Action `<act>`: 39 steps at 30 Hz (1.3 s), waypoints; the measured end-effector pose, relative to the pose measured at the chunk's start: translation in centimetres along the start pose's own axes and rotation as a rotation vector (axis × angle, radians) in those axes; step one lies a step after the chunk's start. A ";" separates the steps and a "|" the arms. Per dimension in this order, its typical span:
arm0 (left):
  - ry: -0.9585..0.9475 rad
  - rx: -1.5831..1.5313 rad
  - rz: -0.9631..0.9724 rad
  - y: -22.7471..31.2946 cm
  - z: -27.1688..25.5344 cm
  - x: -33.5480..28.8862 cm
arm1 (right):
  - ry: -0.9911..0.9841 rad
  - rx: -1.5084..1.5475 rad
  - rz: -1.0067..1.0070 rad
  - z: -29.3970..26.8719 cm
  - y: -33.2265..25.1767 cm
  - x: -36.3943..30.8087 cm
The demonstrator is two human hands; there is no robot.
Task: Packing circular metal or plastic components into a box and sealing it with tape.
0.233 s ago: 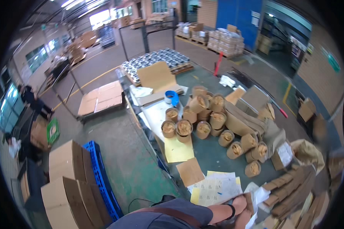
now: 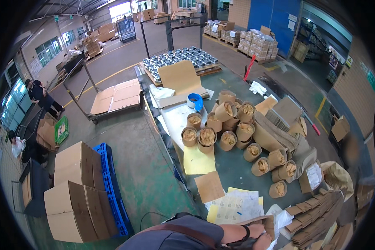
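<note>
Fingers of the right hand (image 2: pixel 260 237), at five o'clock by the lower rim, close on the edge of a flat brown cardboard piece (image 2: pixel 260 221); the left hand is out of view. White and yellow printed paper sheets (image 2: pixel 233 206) lie just beside it at eleven o'clock on the green-topped worktable (image 2: pixel 233 166). Open brown paper-wrapped rolls (image 2: pixel 221 129) crowd farther toward twelve, stacked flat cardboard blanks (image 2: pixel 310 218) lying at three.

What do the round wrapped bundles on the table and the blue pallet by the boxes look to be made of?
Round wrapped bundles: matte brown kraft-type paper, judging by the creased, folded tops; the contents cannot be made out. Blue pallet: probably moulded plastic, given its uniform blue colour and ribbed grid surface.
</note>
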State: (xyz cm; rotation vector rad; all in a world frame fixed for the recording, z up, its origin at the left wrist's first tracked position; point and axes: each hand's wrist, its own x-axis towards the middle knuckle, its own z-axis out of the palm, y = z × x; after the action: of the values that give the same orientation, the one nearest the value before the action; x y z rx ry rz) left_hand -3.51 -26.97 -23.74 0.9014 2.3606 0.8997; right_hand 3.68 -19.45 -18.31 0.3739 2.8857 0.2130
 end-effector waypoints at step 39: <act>-1.013 -1.212 0.167 5.1 -4.8 -34.4 | 0.091 2.452 0.576 0.1 -8.1 -50.1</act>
State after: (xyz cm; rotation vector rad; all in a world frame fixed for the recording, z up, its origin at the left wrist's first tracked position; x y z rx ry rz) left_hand 19.16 -50.46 -10.80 0.7085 0.6559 1.2540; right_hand 49.05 -40.55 -9.68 1.2172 1.1822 -2.9569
